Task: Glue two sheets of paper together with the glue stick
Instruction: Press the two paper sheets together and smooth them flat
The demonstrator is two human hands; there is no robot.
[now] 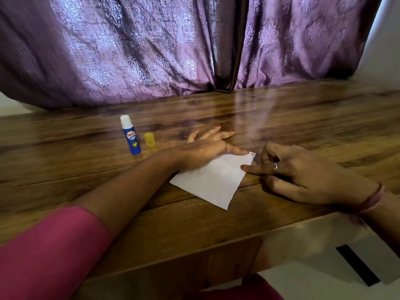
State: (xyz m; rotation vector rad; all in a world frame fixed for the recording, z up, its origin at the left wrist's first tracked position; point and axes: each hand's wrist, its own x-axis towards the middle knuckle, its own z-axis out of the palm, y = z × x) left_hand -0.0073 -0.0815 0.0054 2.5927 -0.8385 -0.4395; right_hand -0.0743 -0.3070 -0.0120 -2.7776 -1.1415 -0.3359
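A white sheet of paper (213,180) lies flat on the wooden table (303,118), a strip of printed text showing at its far right corner. My left hand (207,149) rests flat on its far left edge, fingers spread, thumb along the top edge. At the right edge, my right hand (303,174) touches the paper with a fingertip; the other fingers are loosely curled. The blue glue stick (130,135) stands upright and uncapped to the left of my left hand. Its yellow cap (149,139) stands beside it. Whether a second sheet lies underneath I cannot tell.
Purple curtains (173,44) hang along the table's far edge. The table's near edge runs below the paper, with a pale floor and a dark slot (357,265) at the lower right.
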